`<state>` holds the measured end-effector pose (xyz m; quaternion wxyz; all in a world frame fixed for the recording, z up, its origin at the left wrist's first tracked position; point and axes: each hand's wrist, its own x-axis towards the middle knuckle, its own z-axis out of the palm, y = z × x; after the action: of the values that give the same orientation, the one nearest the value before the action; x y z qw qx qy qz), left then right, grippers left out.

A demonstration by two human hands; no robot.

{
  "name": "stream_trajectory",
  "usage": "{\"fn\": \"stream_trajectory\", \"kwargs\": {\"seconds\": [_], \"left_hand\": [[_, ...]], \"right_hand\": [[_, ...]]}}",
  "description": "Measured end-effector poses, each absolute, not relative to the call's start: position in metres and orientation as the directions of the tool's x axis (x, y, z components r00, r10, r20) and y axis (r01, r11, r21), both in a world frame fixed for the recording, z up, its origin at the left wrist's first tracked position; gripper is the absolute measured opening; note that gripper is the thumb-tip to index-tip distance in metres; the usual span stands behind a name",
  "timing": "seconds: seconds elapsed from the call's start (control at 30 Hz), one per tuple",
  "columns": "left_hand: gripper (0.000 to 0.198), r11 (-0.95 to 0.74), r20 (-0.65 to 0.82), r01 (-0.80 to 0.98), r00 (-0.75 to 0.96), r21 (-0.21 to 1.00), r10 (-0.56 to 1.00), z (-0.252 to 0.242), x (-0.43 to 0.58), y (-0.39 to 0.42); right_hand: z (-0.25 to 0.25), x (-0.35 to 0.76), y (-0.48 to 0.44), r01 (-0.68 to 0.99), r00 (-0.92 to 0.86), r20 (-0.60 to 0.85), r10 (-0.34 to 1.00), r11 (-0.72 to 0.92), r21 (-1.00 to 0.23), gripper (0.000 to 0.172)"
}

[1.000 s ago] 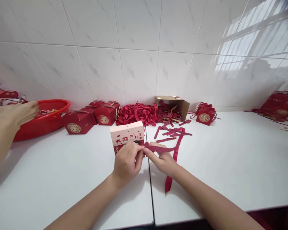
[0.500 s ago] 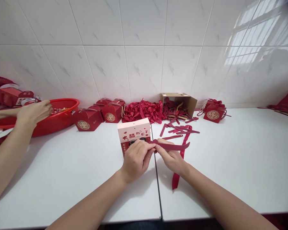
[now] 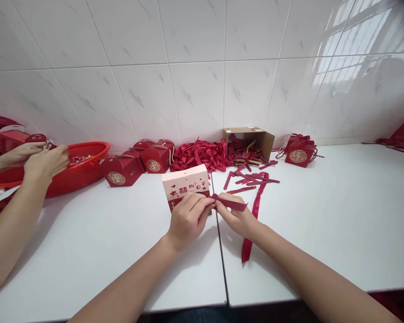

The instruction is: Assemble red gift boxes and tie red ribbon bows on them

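My left hand (image 3: 188, 220) and my right hand (image 3: 237, 217) meet at the middle of the white table (image 3: 87, 242), both pinched on a dark red paper strip (image 3: 234, 204) that sticks out to the right. A pink gift box (image 3: 186, 183) with red lettering stands upright just behind my left fingers. A long red ribbon (image 3: 252, 220) lies on the table under my right hand and trails toward me.
A red basin (image 3: 79, 168) sits at the left, where another person's hands (image 3: 42, 159) work. Several red gift boxes (image 3: 123, 170) line the tiled wall, beside a ribbon heap (image 3: 198, 154), an open cardboard box (image 3: 247, 141) and another red box (image 3: 298, 154).
The visible part of the red strip has grown shorter as my fingers work on it by the pink box. The other person's hands have drawn together at the basin.
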<state>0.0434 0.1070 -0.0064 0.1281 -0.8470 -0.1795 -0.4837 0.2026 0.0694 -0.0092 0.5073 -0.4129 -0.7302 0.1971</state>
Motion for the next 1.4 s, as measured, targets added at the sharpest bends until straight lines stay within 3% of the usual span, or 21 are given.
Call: {"fn": "stream_trajectory", "kwargs": {"seconds": [0.27,0.63,0.93,1.17,1.4], "left_hand": [[0.013,-0.904,0.867,0.405,0.393,0.135,0.306,-0.007,0.046,0.103],[0.009,-0.890,0.900,0.421,0.296,0.177,0.319,-0.004,0.052,0.097],[0.008,-0.816,0.828,0.356,0.168,0.456,0.536,-0.003,0.057,0.089],[0.011,-0.878,0.889,0.329,0.179,0.349,0.421,-0.008,0.056,0.093],[0.022,-0.908,0.898,0.358,0.293,0.216,0.329,-0.009,0.051,0.098]], "right_hand": [[-0.011,0.204,0.071,0.451,-0.185,0.653,0.734,0.654,-0.607,0.017],[-0.010,0.199,0.069,0.463,-0.152,0.709,0.689,0.683,-0.565,0.018],[-0.016,0.188,0.066,0.392,-0.057,0.681,0.730,0.644,-0.657,0.022],[-0.011,0.182,0.060,0.252,-0.001,0.565,0.825,0.547,-0.799,0.022],[-0.015,0.191,0.066,0.430,-0.016,0.629,0.778,0.573,-0.698,0.019]]}}
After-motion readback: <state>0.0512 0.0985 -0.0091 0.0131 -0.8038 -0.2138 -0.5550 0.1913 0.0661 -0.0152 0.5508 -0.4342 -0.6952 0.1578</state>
